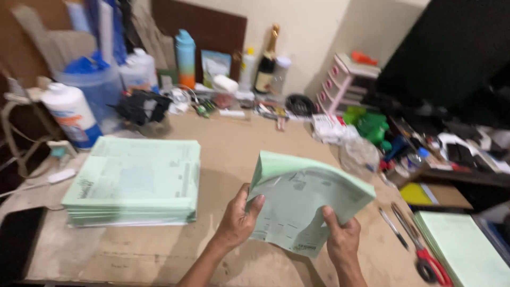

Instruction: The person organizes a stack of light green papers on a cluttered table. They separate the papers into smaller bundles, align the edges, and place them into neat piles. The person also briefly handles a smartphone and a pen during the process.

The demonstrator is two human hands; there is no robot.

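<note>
A thick bundle of pale green printed sheets (303,199) is lifted over the wooden table (234,143), bent and tilted. My left hand (237,219) grips its left edge with the thumb on top. My right hand (341,236) holds its lower right corner. A tall stack of the same green sheets (135,180) lies flat on the table to the left, apart from both hands.
Red-handled scissors (425,250) and a pen (393,228) lie to the right, beside another green pile (467,247). A black phone (18,239) sits at the left edge. Bottles (186,58), tubs, a small pink drawer unit (340,82) and clutter crowd the back.
</note>
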